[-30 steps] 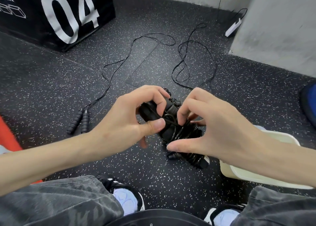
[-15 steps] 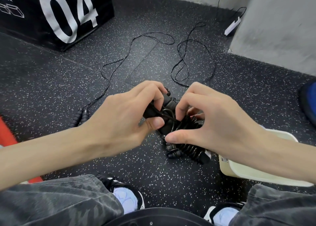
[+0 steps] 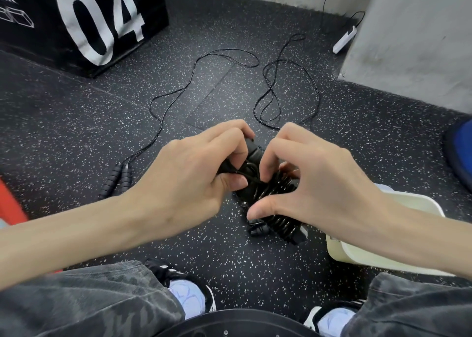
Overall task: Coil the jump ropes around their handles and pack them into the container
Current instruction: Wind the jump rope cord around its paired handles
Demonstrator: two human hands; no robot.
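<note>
Black cord is wound in tight turns round the handles of one jump rope (image 3: 270, 199), a bundle held just above the speckled floor (image 3: 76, 132) between two hands. The left hand (image 3: 194, 178) grips the bundle's upper end, fingers curled over the top and thumb pressed against the near side. The right hand (image 3: 314, 183) pinches the coiled part, its forefinger bent down onto the cord and its thumb under the turns; the other fingers are curled behind. Two handle ends poke out below the right thumb.

A second rope (image 3: 194, 81) lies uncoiled on the floor, its two handles (image 3: 117, 181) side by side, touching, left of the hands, its cord looping away toward the wall. Another loose loop of cord (image 3: 270, 86) lies beyond the hands; which rope it belongs to I cannot tell.

One cream container (image 3: 362, 255) sits on the floor just beside the bundle, under the right forearm; its inside is mostly hidden.

One black box (image 3: 84, 22) marked 04 stands at far left. One white power strip (image 3: 344, 39) lies by the grey wall. Two shoes (image 3: 189, 296) show at the bottom edge.
</note>
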